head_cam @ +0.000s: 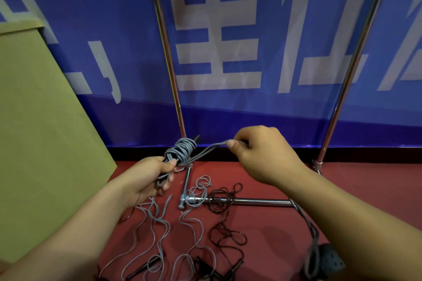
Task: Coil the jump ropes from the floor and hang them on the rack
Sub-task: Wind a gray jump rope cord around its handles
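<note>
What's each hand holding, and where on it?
One grey rope. The left hand grips the coiled bundle at its lower end, below the wraps. The right hand pinches the loose strand coming off the coil.

Two bare forearms in view, sleeveless to the frame edge. Left hand [149,179] and right hand [262,155] ungloved. Short, unpainted thumbnails. No rings, watch, bands or markings visible.

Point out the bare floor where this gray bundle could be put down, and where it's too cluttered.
Bare red floor lies right of the right hand, between the rack's right upright and its base bar. Crowded: below the left hand holding the gray bundle, loose gray ropes and a dark rope sprawl across the floor.
</note>
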Available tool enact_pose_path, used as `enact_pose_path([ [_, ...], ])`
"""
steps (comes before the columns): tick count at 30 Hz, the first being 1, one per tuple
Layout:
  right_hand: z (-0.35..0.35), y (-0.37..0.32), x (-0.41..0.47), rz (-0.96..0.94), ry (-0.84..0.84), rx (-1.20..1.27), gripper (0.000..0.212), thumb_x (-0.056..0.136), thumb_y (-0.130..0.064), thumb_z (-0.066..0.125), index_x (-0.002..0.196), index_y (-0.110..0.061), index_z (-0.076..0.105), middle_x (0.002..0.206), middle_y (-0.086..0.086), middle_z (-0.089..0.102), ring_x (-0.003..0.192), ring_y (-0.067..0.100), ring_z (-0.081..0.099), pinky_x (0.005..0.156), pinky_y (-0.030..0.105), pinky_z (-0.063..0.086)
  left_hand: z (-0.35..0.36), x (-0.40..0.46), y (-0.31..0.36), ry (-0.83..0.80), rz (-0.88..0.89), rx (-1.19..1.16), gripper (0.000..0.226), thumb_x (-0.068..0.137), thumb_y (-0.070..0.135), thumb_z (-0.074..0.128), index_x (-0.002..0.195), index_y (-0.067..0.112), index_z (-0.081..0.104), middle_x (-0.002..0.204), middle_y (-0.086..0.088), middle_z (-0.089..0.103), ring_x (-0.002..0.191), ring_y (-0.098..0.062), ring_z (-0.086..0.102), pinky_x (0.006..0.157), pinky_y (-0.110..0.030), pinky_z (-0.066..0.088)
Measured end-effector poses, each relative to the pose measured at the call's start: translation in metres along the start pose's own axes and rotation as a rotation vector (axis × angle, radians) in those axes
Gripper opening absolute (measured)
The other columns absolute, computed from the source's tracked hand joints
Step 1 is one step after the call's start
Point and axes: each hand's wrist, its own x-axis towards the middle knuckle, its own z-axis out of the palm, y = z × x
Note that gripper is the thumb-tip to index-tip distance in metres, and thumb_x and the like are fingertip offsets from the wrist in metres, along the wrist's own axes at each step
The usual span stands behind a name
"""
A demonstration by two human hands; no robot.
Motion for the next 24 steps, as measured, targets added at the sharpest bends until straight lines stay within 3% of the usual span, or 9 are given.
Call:
enact_pose_path([
  [4, 0.009, -0.008, -0.009, -0.174, -0.002, -0.043, 0.031, 0.096, -0.049, 0.05, 0.088, -0.023, 0.065, 0.07, -0.003, 0.063, 0.071, 0.022, 0.059, 0.063, 0.038, 0.05, 0.009, 0.001, -0.002, 0.075, 0.031, 0.237, 0.021, 0.103, 0.017, 0.05, 0.083, 0.012, 0.049, 0.055, -0.002, 0.051, 0.041, -0.011, 0.043, 0.042, -0.021, 0.033],
  [7, 0.012, -0.011, -0.01, -0.269, 0.022, -0.149, 0.033, 0.099, -0.05, 0.043, 0.095, -0.025, 0.064, 0.081, -0.004, 0.064, 0.078, 0.023, 0.059, 0.064, 0.036, 0.046, 0.015, 0.002, -0.005, 0.055, 0.058, 0.389, 0.015, 0.101, 0.019, 0.054, 0.095, 0.007, 0.057, 0.06, -0.003, 0.053, 0.041, -0.011, 0.045, 0.043, -0.022, 0.033],
  [11, 0.013, -0.01, -0.009, -0.332, 0.07, -0.197, 0.035, 0.099, -0.052, 0.04, 0.1, -0.026, 0.064, 0.088, -0.005, 0.063, 0.081, 0.025, 0.06, 0.068, 0.039, 0.048, 0.03, -0.006, -0.006, -0.083, 0.098, 0.591, 0.014, 0.099, 0.019, 0.058, 0.105, 0.009, 0.063, 0.063, -0.002, 0.057, 0.043, -0.011, 0.05, 0.043, -0.023, 0.04],
  [14, 0.016, -0.006, -0.006, -0.366, 0.103, -0.208, 0.037, 0.098, -0.053, 0.041, 0.1, -0.025, 0.065, 0.085, -0.005, 0.062, 0.076, 0.025, 0.06, 0.064, 0.039, 0.049, 0.049, -0.018, -0.003, -0.2, 0.188, 0.806, 0.005, 0.095, 0.025, 0.062, 0.093, 0.02, 0.063, 0.065, 0.004, 0.058, 0.048, -0.009, 0.053, 0.049, -0.02, 0.043],
  [16, 0.019, -0.003, -0.002, -0.364, 0.113, -0.238, 0.038, 0.097, -0.054, 0.041, 0.098, -0.025, 0.066, 0.082, -0.005, 0.06, 0.072, 0.023, 0.059, 0.061, 0.038, 0.048, 0.06, -0.024, -0.001, -0.241, 0.278, 0.966, 0.011, 0.093, 0.033, 0.063, 0.094, 0.022, 0.061, 0.072, 0.008, 0.059, 0.06, -0.008, 0.057, 0.058, -0.023, 0.046],
  [18, 0.019, 0.001, 0.002, -0.34, 0.111, -0.276, 0.039, 0.097, -0.056, 0.041, 0.096, -0.026, 0.066, 0.081, -0.005, 0.06, 0.073, 0.023, 0.058, 0.061, 0.037, 0.046, 0.066, -0.029, -0.001, -0.288, 0.367, 1.024, 0.02, 0.093, 0.034, 0.064, 0.107, 0.021, 0.063, 0.09, 0.006, 0.067, 0.083, -0.013, 0.063, 0.076, -0.027, 0.05],
  [21, 0.016, 0.009, 0.012, -0.258, 0.099, -0.305, 0.041, 0.09, -0.064, 0.049, 0.09, -0.027, 0.067, 0.08, -0.005, 0.065, 0.074, 0.02, 0.06, 0.059, 0.032, 0.043, 0.07, -0.037, -0.002, -0.374, 0.453, 0.943, 0.029, 0.093, 0.033, 0.064, 0.121, 0.029, 0.062, 0.115, 0.014, 0.069, 0.106, -0.004, 0.063, 0.098, -0.027, 0.048],
  [24, 0.011, 0.021, 0.023, -0.139, 0.064, -0.299, 0.052, 0.073, -0.077, 0.059, 0.08, -0.026, 0.064, 0.073, -0.006, 0.065, 0.07, 0.017, 0.059, 0.053, 0.029, 0.037, 0.069, -0.046, -0.001, -0.441, 0.497, 0.832, 0.03, 0.094, 0.029, 0.064, 0.124, 0.034, 0.062, 0.122, 0.021, 0.067, 0.114, 0.006, 0.059, 0.105, -0.026, 0.045],
])
